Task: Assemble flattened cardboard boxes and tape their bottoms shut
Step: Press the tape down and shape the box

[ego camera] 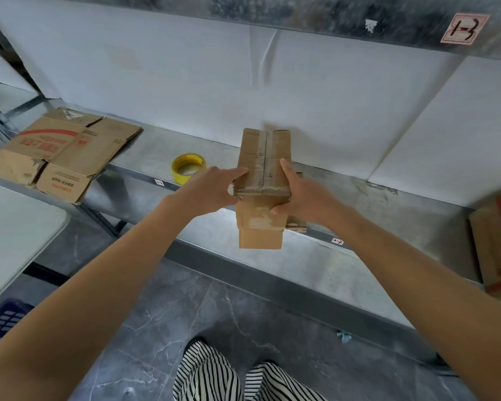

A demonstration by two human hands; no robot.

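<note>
Gripping box [261, 157] | left hand [211, 190], right hand [305, 198] curled round its sides | long axis pointing away

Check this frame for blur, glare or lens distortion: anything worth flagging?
Head view: soft, even light, no glare; wide-angle stretch pulls the forearms toward the bottom corners; the box, left hand and right hand are reasonably sharp, with slight softness overall.

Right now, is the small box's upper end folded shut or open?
Shut: on the box, two flaps lie flat, meeting along a middle seam.
</note>
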